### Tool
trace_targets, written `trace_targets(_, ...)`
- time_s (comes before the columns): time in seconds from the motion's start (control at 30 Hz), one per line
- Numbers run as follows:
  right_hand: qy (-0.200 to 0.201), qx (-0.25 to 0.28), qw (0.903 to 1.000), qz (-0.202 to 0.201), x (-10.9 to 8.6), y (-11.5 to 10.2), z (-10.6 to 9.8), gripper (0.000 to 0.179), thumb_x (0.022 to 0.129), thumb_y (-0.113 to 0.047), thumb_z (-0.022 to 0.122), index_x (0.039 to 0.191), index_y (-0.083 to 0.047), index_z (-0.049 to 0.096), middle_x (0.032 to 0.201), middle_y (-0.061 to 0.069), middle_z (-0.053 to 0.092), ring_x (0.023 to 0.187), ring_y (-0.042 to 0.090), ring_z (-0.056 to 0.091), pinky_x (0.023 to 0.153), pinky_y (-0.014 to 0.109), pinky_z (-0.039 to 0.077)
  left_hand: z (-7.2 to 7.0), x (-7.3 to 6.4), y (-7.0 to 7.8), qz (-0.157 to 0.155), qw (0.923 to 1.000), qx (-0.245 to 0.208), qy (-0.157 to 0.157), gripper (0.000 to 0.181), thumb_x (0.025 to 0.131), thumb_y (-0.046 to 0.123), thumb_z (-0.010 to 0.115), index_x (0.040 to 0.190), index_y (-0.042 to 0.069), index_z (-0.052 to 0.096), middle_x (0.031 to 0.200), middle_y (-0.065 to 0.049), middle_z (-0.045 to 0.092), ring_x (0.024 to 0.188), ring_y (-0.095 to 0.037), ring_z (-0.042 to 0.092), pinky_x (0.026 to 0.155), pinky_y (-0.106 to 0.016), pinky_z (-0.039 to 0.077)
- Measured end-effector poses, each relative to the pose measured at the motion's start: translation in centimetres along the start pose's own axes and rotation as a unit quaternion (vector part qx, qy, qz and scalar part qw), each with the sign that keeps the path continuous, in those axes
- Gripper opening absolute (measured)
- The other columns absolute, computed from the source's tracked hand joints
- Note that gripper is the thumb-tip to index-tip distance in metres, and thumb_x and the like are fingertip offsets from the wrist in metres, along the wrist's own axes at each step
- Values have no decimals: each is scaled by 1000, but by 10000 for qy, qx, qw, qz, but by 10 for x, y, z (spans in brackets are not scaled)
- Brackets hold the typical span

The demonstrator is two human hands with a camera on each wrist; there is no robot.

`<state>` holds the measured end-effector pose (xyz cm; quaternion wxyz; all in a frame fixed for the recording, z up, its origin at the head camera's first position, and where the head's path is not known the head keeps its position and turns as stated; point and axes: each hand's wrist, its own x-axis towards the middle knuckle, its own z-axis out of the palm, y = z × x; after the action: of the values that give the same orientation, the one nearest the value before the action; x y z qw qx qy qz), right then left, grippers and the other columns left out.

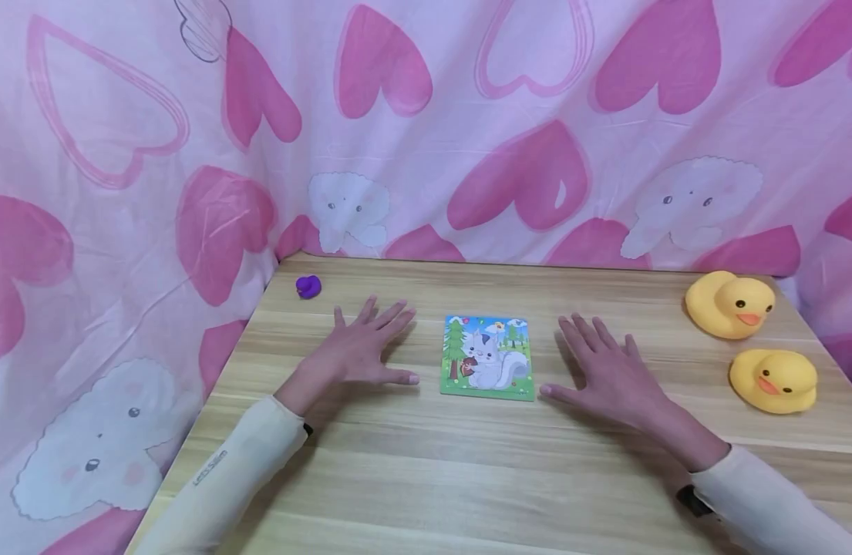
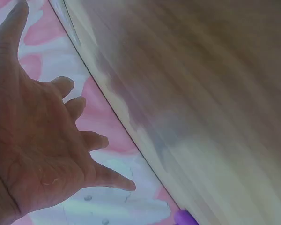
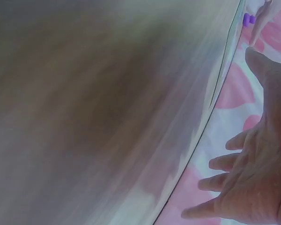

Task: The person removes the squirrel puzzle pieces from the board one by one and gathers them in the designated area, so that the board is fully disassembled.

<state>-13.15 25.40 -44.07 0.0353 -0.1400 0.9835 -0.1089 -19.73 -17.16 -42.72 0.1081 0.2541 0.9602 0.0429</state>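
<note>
A square picture puzzle or card [image 1: 486, 358] with a grey squirrel holding an acorn lies flat on the wooden table [image 1: 412, 478], between the two hands. To its left is my left hand [image 1: 359, 343], palm down with fingers spread and nothing in its grasp. My right hand [image 1: 606, 370] is spread in the same way on the other side, its thumb tip close to the picture's lower right corner. Both palms, the left [image 2: 37, 145] and the right [image 3: 257, 173], show bare in the wrist views.
A small purple duck [image 1: 308, 287] sits at the table's back left. Two larger yellow ducks, one farther back [image 1: 727, 304] and one nearer [image 1: 772, 381], stand at the right. A pink curtain with hearts [image 1: 412, 154] hangs behind and along the sides.
</note>
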Motion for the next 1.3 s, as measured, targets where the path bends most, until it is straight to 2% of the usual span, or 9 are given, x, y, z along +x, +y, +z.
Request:
trace_targets(0.33,-90,-120,9991,-389,22,-27,2,119,85,-83,65,172,-18,15,178,16,19,163,49,17,125,78,16,1,35,18,445,9984,87,-331,118,76,98,53,170,40,10,180,11,6,164,-51,0,112,-92,4)
trace_targets(0.47,-87,-145,9982,-579,31,-41,3,118,85,-78,70,171,-17,18,177,16,22,163,48,18,125,76,18,4,43,24,588,9971,86,-478,119,77,97,53,170,38,9,180,11,5,166,-44,-4,114,-90,3)
trace_targets(0.6,-46,-130,9968,-786,39,-57,4,117,84,-78,70,171,-16,21,175,14,30,163,45,20,127,73,19,10,45,26,636,9961,115,-600,120,77,98,51,171,38,7,180,13,2,168,-35,-9,117,-88,3)
trace_targets(0.73,69,-36,9941,-1081,47,-71,4,112,85,-77,70,169,-15,28,169,12,41,162,43,25,129,70,20,14,45,26,595,9959,220,-640,122,76,100,50,171,38,4,180,15,0,168,-32,-8,118,-87,5)
trace_targets(0.87,9,220,9912,-1306,57,-76,7,99,90,-67,72,165,-13,37,164,11,47,161,40,28,131,63,24,15,45,29,595,9954,115,-743,123,78,98,51,171,36,1,180,13,-2,168,-33,-8,121,-84,5)
trace_targets(1.0,-156,546,9891,-1357,71,-79,13,87,95,-59,72,162,-11,42,159,10,50,156,34,37,129,56,32,13,43,31,600,9946,33,-844,123,79,95,54,171,34,-2,181,11,-4,168,-36,-7,122,-83,4)
trace_targets(1.2,-310,1048,9839,-1412,94,-85,15,65,99,-38,74,153,-8,54,148,11,58,141,32,50,121,56,42,13,43,32,569,9943,23,-906,123,81,94,55,171,34,-3,180,12,-6,167,-36,-8,122,-83,3)
trace_targets(1.3,-330,1043,9841,-1402,103,-88,16,56,100,-30,74,148,-7,59,143,11,60,137,32,52,116,55,45,14,43,31,558,9944,15,-902,123,80,93,56,171,34,-3,180,12,-6,167,-36,-7,122,-83,2)
